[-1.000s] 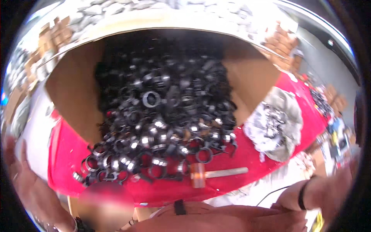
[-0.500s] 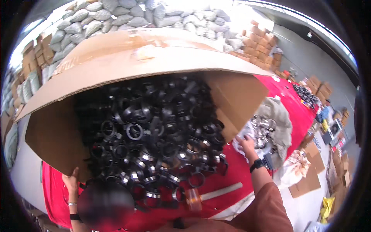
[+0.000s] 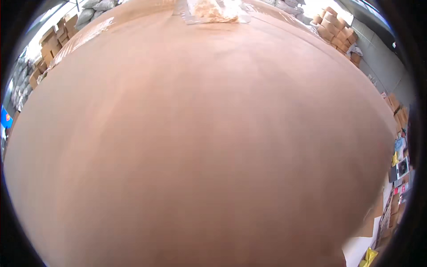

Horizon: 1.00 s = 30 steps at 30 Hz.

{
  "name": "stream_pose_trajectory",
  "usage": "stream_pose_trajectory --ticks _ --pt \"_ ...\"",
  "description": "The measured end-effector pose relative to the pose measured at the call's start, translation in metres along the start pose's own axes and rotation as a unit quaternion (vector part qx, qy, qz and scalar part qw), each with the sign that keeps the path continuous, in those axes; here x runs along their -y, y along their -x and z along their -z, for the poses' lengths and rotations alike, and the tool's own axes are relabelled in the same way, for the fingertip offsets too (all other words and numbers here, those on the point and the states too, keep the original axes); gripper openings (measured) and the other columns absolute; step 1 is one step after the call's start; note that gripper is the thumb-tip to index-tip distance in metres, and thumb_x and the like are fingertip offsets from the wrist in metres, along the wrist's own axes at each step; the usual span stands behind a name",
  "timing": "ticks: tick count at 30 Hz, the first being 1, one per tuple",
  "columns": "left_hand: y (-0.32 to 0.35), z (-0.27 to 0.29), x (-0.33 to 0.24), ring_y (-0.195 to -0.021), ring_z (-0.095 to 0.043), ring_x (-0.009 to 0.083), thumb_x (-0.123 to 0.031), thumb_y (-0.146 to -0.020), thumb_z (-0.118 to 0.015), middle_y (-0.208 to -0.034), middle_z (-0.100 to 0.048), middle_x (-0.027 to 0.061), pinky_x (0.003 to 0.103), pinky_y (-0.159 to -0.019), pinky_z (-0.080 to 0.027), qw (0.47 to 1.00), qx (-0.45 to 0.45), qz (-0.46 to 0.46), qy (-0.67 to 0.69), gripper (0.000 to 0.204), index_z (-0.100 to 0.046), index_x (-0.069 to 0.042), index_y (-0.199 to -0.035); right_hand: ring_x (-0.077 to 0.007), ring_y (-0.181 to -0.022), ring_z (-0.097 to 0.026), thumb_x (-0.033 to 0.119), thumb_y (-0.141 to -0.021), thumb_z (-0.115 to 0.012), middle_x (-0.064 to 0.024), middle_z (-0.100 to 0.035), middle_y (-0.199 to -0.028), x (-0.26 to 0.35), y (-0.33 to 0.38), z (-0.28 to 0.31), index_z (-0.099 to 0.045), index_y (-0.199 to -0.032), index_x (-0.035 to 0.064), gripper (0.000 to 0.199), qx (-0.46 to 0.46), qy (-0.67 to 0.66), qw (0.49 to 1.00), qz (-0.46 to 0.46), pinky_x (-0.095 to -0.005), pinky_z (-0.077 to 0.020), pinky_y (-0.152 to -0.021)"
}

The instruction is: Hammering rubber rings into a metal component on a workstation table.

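Here's the box (image 3: 204, 147), its brown face filling most of the view, and the fingers of both hands are out of sight, so I can't tell their spread, their hold, the box's direction from them, its long axis or the nearer hand.

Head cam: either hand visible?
No, brown cardboard fills most of the view and neither hand shows around its edges.
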<state>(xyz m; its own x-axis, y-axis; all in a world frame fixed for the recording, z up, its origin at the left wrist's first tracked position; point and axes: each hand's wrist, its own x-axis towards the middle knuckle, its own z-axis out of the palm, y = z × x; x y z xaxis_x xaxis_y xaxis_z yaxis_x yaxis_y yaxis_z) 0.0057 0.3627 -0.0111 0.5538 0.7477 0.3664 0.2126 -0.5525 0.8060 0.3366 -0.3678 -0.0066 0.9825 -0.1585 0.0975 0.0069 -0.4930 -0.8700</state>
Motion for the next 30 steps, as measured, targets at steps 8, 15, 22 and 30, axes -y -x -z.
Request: stream_pose_trajectory --ticks 8,15,22,30 --pt "-0.015 -0.016 -0.037 -0.083 -0.060 0.0291 -0.019 -0.080 -0.069 -0.095 -0.064 0.0189 0.039 -0.076 -0.048 0.983 -0.037 -0.120 -0.134 0.033 -0.061 0.006 -0.099 -0.0323 -0.092 -0.061 0.022 -0.085 -0.058 -0.0249 -0.061 -0.102 0.013 0.005 -0.028 -0.061 -0.105 -0.0032 0.032 -0.085 0.198 0.973 0.084 -0.0400 -0.0477 -0.079" --pt "-0.053 -0.052 -0.058 -0.094 -0.058 0.0255 -0.011 -0.084 -0.062 -0.103 -0.062 0.0167 0.038 -0.083 -0.044 0.996 -0.037 -0.043 -0.067 0.029 -0.056 0.007 -0.106 -0.0256 -0.109 -0.052 0.009 -0.082 -0.061 -0.0152 -0.057 -0.117 -0.015 -0.045 -0.044 -0.052 -0.118 -0.0017 0.039 -0.096 0.097 0.988 0.076 -0.0343 -0.0397 -0.093" --pt "-0.080 -0.069 -0.065 -0.094 -0.058 0.0301 -0.013 -0.082 -0.064 -0.103 -0.062 0.0195 0.040 -0.084 -0.044 0.990 -0.044 -0.053 -0.121 0.034 -0.056 0.008 -0.108 -0.0256 -0.108 -0.052 0.004 -0.079 -0.062 -0.0159 -0.057 -0.117 -0.029 -0.076 -0.066 -0.051 -0.117 -0.0038 0.040 -0.131 0.002 0.989 0.075 -0.0342 -0.0393 -0.093" --pt "-0.113 -0.104 -0.068 -0.086 -0.062 0.0263 -0.016 -0.081 -0.064 -0.093 -0.066 0.0174 0.037 -0.077 -0.047 0.996 -0.051 -0.018 -0.073 0.030 -0.060 0.007 -0.101 -0.0264 -0.098 -0.058 0.016 -0.082 -0.064 -0.0166 -0.063 -0.105 0.000 -0.111 -0.104 -0.058 -0.107 -0.0040 0.032 -0.112 0.001 0.990 0.084 -0.0361 -0.0437 -0.084"
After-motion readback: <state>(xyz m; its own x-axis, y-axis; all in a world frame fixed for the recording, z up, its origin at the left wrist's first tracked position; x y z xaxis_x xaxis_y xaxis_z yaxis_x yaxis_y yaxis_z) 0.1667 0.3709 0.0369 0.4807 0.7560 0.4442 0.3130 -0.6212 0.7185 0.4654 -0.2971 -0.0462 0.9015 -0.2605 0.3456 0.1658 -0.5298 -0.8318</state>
